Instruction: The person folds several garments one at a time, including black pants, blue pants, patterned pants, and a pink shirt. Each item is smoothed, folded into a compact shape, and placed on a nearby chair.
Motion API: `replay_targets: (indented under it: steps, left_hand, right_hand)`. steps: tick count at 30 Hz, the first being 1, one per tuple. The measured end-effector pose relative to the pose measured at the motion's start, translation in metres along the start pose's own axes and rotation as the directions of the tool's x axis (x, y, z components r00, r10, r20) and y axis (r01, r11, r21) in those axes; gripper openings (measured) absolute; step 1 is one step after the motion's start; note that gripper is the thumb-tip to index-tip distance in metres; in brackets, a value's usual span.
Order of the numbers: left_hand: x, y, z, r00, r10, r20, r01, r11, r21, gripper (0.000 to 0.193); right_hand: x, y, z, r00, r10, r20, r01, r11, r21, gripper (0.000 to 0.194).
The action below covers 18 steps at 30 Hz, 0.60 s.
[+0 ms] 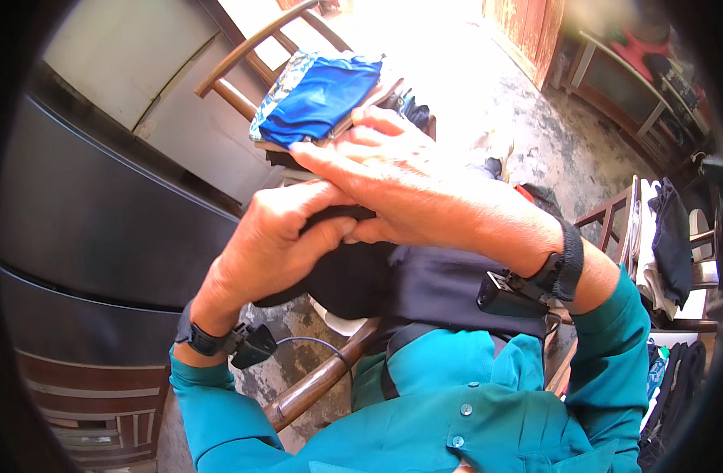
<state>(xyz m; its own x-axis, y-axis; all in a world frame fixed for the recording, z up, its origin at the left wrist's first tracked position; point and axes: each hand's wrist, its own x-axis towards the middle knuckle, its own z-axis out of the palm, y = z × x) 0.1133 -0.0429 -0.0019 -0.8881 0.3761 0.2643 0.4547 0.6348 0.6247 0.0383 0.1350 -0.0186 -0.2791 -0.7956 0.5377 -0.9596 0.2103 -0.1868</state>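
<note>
My left hand [278,242] and my right hand [373,159] meet in front of me, pinching a black cloth [346,275] between thumbs and fingers. The cloth hangs down over my lap, where dark fabric [444,290] lies. Just beyond my hands stands a pile of folded clothes, with a bright blue garment [326,97] and a blue-and-white patterned one [281,88] on top. Some fingers of my right hand reach over the near edge of this pile. Each wrist wears a black strap with a small device.
The pile rests by a wooden chair's armrest [255,47]. A dark cabinet [107,213] stands at the left. More clothes [671,236] hang over a wooden chair at the right. Nearer, a wooden rail [326,375] runs beside me. A low cabinet [621,88] stands at the upper right.
</note>
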Motion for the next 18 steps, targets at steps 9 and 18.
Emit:
replay_targets:
  steps: [9,18]
  left_hand:
    - [-0.016,-0.036,-0.006,0.975,-0.177,0.133,0.154,0.974,0.166,0.018]
    - [-0.046,-0.057,-0.049,0.933,-0.36,0.006,0.359,0.928,-0.096,0.013]
  right_hand:
    - [-0.01,0.024,0.001,0.96,0.224,0.171,-0.258,0.942,0.216,0.015]
    - [0.015,0.013,-0.007,0.961,0.223,0.164,-0.262,0.926,0.273,0.019]
